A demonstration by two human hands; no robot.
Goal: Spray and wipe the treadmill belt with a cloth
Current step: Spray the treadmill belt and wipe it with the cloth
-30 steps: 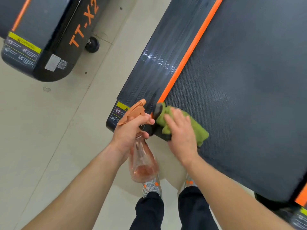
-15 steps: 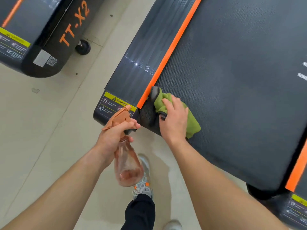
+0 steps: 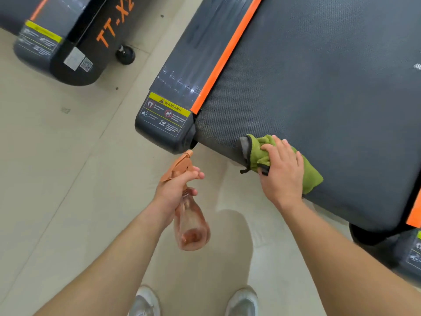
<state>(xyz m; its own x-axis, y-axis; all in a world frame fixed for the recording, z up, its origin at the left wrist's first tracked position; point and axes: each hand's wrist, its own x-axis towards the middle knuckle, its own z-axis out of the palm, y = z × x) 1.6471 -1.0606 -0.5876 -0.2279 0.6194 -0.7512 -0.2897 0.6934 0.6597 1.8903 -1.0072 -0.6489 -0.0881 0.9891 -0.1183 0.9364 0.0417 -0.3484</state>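
The dark textured treadmill belt (image 3: 319,87) fills the upper right, with an orange stripe (image 3: 225,55) along its left side rail. My right hand (image 3: 282,174) presses a green cloth (image 3: 309,176) with a grey edge onto the belt's rear end, partly over the rounded edge. My left hand (image 3: 175,190) holds a clear pinkish spray bottle (image 3: 191,226) with an orange trigger head, off the belt and above the floor. The nozzle points up toward the treadmill's rear corner.
A second treadmill marked TT-X2 (image 3: 75,42) stands at the upper left, across a strip of beige tiled floor (image 3: 68,179). A yellow warning label (image 3: 168,108) sits on the near corner cover. My two shoes (image 3: 145,302) show at the bottom.
My right hand and the cloth have slid right along the belt's rear edge, away from the orange stripe. My left hand with the bottle has dropped lower, away from the corner cover.
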